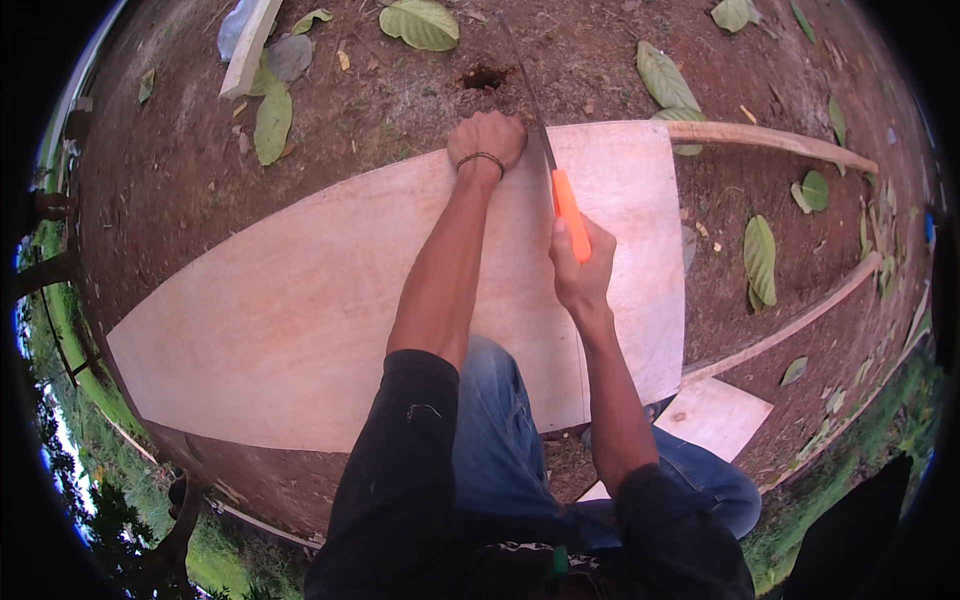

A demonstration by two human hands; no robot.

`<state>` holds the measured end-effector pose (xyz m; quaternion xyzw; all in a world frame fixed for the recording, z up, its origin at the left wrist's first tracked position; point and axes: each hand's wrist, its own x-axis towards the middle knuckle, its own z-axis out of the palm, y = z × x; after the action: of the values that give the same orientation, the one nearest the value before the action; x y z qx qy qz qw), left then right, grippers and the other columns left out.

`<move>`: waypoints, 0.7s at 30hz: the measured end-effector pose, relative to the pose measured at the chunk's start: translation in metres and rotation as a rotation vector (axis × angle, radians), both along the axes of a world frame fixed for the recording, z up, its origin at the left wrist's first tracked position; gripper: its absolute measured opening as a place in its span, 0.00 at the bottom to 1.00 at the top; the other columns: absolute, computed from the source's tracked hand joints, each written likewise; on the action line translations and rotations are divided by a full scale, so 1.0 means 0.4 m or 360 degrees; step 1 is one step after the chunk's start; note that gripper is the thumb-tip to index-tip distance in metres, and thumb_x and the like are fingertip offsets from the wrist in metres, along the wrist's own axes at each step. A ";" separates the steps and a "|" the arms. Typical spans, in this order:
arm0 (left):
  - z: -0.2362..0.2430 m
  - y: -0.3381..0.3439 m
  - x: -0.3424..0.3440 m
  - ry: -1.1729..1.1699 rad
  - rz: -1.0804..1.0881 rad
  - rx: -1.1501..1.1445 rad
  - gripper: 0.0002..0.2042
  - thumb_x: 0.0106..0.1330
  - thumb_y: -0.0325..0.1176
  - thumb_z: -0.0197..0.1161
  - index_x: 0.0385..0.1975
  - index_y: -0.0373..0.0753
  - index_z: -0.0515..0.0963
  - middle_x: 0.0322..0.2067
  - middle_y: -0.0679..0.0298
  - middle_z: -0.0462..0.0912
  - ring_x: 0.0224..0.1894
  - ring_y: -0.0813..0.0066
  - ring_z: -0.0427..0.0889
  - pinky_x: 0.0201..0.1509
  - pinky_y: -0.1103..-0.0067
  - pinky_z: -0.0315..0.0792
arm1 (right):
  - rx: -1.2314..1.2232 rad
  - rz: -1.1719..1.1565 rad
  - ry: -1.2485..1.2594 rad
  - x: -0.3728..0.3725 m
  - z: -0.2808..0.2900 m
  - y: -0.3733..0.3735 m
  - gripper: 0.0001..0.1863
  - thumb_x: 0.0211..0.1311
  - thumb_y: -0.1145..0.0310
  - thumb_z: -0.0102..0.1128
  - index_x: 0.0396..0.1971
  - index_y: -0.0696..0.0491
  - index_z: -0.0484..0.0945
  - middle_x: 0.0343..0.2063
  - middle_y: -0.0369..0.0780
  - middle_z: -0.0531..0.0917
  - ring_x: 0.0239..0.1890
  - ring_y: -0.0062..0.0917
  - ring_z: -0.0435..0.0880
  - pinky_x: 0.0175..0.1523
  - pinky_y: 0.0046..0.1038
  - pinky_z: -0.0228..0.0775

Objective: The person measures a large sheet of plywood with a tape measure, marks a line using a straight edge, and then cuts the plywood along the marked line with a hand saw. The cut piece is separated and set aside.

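Note:
A large pale plywood board (320,290) lies across my front, over my bent knee. My left hand (487,140), with a thin dark bracelet at the wrist, is closed at the board's far edge, its fingertips hidden. In my right hand (585,262) is the orange handle of a handsaw (568,215). The narrow dark blade points away from me and crosses the far edge, just right of my left hand. A thin straight line runs from near the saw down to the board's near edge.
Two long wooden strips (770,137) (790,315) stretch right from under the board. A smaller plywood offcut (715,415) lies by my right leg. Another wood piece (250,48) is at the far left. Big green leaves (420,24) dot the brown soil, with a small hole (485,77) beyond my left hand.

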<state>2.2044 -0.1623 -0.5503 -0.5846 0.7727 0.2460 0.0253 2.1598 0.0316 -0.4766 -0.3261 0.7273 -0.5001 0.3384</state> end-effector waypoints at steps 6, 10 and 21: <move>0.000 -0.015 0.028 -0.0064 0.0034 -0.0014 0.25 0.66 0.45 0.45 0.35 0.32 0.87 0.38 0.42 0.86 0.43 0.43 0.87 0.51 0.59 0.79 | -0.0024 -0.0165 -0.0250 0.115 0.068 0.258 0.17 0.67 0.64 0.53 0.34 0.64 0.82 0.13 0.33 0.70 0.18 0.15 0.70 0.27 0.21 0.61; 0.006 -0.006 0.027 -0.0145 0.0041 0.0024 0.24 0.67 0.45 0.47 0.37 0.36 0.88 0.41 0.46 0.87 0.45 0.49 0.87 0.51 0.62 0.79 | -0.0018 0.0018 -0.0005 0.111 0.081 0.281 0.15 0.66 0.65 0.54 0.27 0.63 0.78 0.11 0.36 0.70 0.17 0.16 0.72 0.26 0.24 0.61; -0.005 -0.012 0.042 -0.0164 -0.0003 -0.0054 0.24 0.67 0.45 0.46 0.34 0.35 0.88 0.37 0.46 0.87 0.42 0.47 0.88 0.49 0.60 0.79 | -0.0034 -0.0077 -0.0149 0.141 0.116 0.403 0.12 0.62 0.70 0.57 0.21 0.61 0.74 0.11 0.38 0.71 0.16 0.17 0.71 0.24 0.25 0.62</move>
<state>2.2211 -0.1669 -0.5524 -0.5963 0.7749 0.2023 0.0554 2.2162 0.1929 -0.4300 -0.2883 0.7129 -0.5306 0.3564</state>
